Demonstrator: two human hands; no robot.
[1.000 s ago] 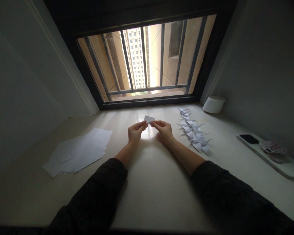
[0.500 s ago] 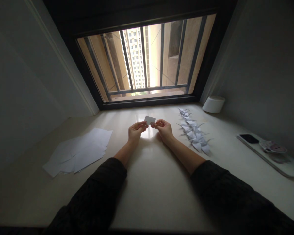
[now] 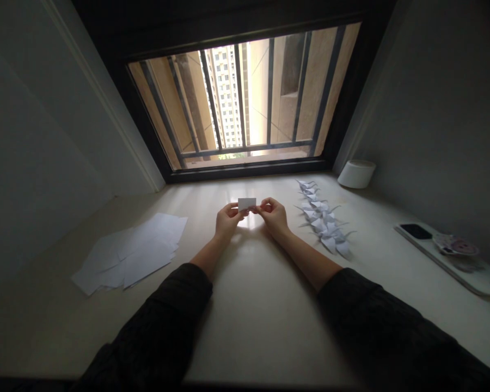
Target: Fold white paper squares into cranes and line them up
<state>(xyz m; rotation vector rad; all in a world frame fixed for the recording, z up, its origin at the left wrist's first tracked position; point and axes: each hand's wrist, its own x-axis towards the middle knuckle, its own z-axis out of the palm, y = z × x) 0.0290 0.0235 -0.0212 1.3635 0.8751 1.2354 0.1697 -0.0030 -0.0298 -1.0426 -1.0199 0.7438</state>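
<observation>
A small folded piece of white paper (image 3: 246,203) is held just above the pale desk (image 3: 253,305), in front of the window. My left hand (image 3: 227,219) pinches its left edge and my right hand (image 3: 273,214) pinches its right edge, fingers curled. The paper now looks like a small flat rectangle. Both forearms in dark sleeves reach in from the bottom of the view.
A loose stack of white sheets (image 3: 133,251) lies at the left. A row of several folded paper cranes (image 3: 322,220) lies right of my hands. A white round container (image 3: 356,173) stands by the window corner. A phone on a white tray (image 3: 453,257) sits at far right.
The folded paper was turned from a tilted pointed shape to a level rectangle. Both hands drew slightly closer together and rose a little.
</observation>
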